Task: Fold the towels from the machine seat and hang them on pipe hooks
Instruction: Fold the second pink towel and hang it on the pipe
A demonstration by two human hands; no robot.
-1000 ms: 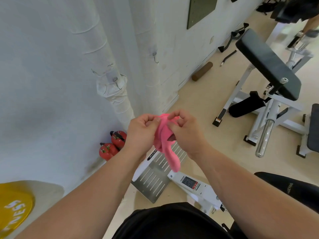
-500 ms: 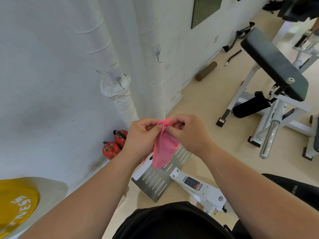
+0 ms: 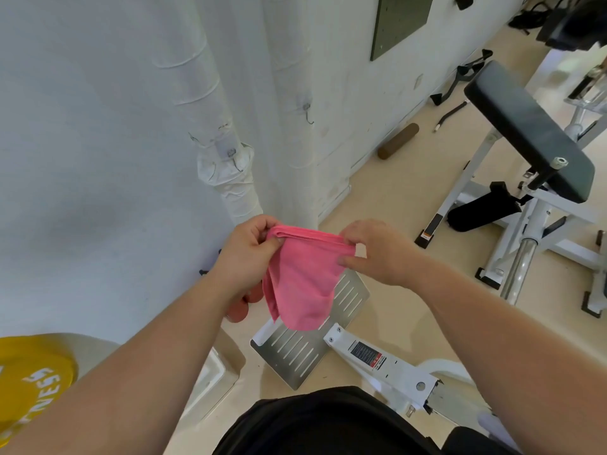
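— Holding what, exactly?
— A pink towel, doubled over. The left hand pinches one top corner and the right hand the other, fingers curled tight on the cloth.
— Where is it?
— In the air before the white pipes, over a slotted metal plate. A hook sticks out of one pipe, well above.

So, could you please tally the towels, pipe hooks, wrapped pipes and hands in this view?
pink towel: 1
pipe hooks: 2
white pipes: 2
hands, left hand and right hand: 2
Total: 7
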